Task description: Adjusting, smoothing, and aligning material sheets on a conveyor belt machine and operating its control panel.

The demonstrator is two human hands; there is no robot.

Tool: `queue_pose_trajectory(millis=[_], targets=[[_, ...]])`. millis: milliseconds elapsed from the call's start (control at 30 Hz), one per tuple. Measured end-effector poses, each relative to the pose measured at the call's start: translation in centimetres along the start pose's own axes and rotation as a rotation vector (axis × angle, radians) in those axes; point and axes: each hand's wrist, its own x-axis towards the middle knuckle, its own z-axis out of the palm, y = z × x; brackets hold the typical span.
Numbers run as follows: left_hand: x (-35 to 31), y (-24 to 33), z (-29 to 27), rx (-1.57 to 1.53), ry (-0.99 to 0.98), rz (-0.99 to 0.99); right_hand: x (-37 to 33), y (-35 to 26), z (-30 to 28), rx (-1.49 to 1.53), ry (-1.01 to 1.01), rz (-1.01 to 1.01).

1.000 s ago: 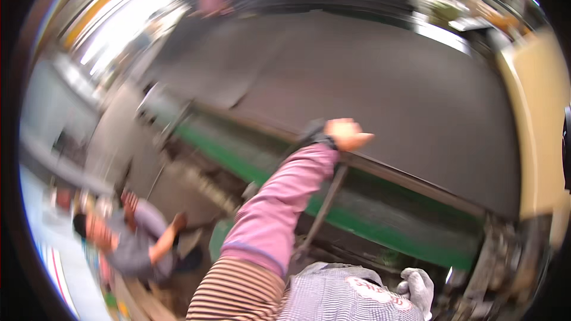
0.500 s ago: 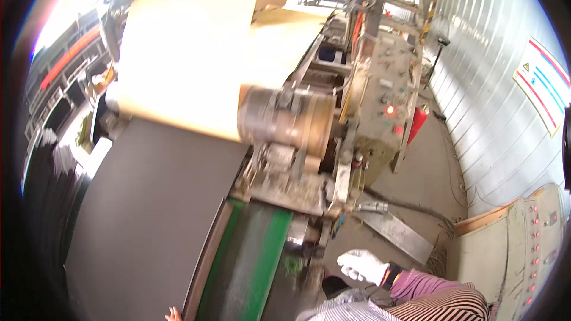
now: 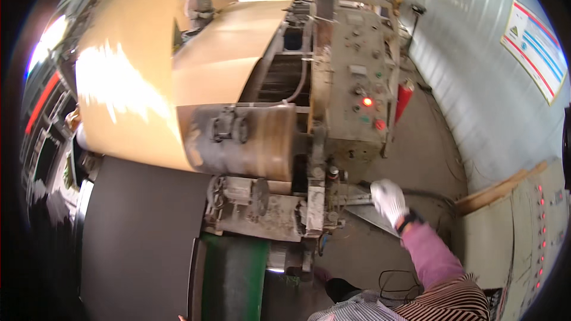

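Note:
My right hand [image 3: 389,201], in a white glove with a dark band at the wrist, reaches out to the machine's side. Its fingers close over the outer end of a metal bar [image 3: 355,200] that sticks out from the frame; the glove hides the grip itself. Of my left hand [image 3: 182,318] only a bit of fingertip shows at the lower edge, beside the dark rail of the belt. A wide black sheet [image 3: 143,232] lies under a tan sheet [image 3: 125,83] that comes down past a worn metal roller [image 3: 238,139].
A green belt [image 3: 235,279] runs beside the black sheet. The control panel [image 3: 360,71] has a lit red lamp; a second cabinet [image 3: 535,232] with several red lights stands at right. A red cylinder [image 3: 404,100] is near the wall. Another person [image 3: 199,6] stands far off.
My right hand has moved forward and right from near my body onto the bar's end. The left fingertips have slipped almost out of view. The view has shifted, and the far person now shows.

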Motion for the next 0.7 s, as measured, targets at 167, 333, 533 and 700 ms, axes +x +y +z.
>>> queue_pose_trajectory(millis=[167,333,533,700], targets=[[1.2,2.4,3.1,-0.109,-0.027,0.071,16.6,3.0,-5.7,0.11,0.509,0.09],[0.7,-1.8,2.6,-0.315,0.186,0.176,25.7,-0.9,-4.4,-0.146,0.409,0.171],[-0.1,-11.2,0.5,0.981,0.779,0.344,21.2,8.9,-0.8,-0.483,0.234,-0.519],[-13.9,-30.2,-7.3,0.647,0.924,0.12,11.6,17.2,-2.0,-0.692,0.288,-0.682]])
